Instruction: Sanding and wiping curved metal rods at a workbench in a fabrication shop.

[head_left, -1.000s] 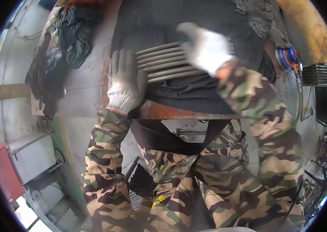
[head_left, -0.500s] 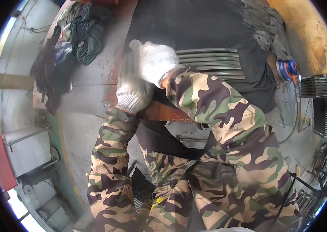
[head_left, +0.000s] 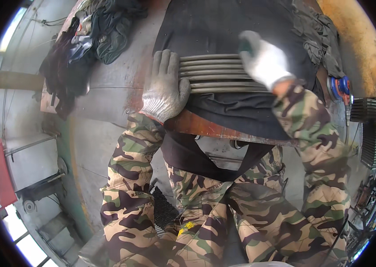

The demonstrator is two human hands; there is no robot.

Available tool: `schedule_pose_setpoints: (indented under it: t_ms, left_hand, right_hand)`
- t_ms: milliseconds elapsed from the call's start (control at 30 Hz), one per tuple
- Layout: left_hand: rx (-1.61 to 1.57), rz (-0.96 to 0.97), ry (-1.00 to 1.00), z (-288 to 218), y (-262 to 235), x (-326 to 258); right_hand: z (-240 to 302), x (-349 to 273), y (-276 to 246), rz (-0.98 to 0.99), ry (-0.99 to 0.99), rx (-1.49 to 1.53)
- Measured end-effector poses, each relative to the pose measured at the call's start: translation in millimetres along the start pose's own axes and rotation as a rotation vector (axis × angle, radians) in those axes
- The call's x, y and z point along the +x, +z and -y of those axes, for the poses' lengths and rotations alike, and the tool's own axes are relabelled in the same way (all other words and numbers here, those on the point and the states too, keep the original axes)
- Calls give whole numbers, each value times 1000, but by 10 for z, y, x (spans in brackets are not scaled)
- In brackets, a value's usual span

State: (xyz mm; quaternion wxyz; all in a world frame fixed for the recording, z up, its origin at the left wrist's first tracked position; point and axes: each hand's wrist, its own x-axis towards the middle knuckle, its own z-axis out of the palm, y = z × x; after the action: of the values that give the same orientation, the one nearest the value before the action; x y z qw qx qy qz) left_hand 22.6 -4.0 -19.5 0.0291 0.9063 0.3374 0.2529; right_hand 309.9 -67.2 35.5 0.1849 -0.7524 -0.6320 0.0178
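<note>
Several slim metal rods (head_left: 217, 71) lie side by side on a black cloth (head_left: 223, 26) over the table. Against their left ends rests my left hand (head_left: 166, 82), in a white knit glove, flat with its fingers stretched out. Over the right part of the rods is my right hand (head_left: 266, 62), gloved too and smeared by motion. Its fingers are blurred, and whether it touches the rods I cannot make out. The hand and its sleeve hide some of the rods' right ends.
A heap of dark rags (head_left: 108, 33) lies at the table's far left. To the right are a crumpled grey cloth (head_left: 317, 40), a blue round sander (head_left: 340, 86) with a hose, and stacked metal racks (head_left: 370, 111). The table's near edge (head_left: 206, 127) is bare reddish metal.
My right hand has moved from beside my left hand to the right, over the rods. My left hand now lies flat at their left ends, which show more fully.
</note>
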Motion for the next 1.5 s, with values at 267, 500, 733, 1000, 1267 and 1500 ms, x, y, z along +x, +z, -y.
schedule_pose_setpoints:
  t_ms: [267,500,733,1000,1267,1500]
  left_hand:
    - [-91,142,-92,77,-62,-61]
    - [19,-12,1,-33,38,68]
    - [-60,1129,-420,-399,-525,558]
    - [53,242,-52,-45,-111,21]
    - [51,180,-60,50,-26,-52]
    - [-14,188,-40,186,130,-132]
  right_hand:
    - [1115,393,406,362,-55,14]
    - [424,367,298,60,-117,60]
    - [1270,360,800,-26,-220,82]
    - [-276,129,193,285,261,95]
    - [-371,-56,-403,239,199,-123]
    - [1198,141,540,304,-79,210]
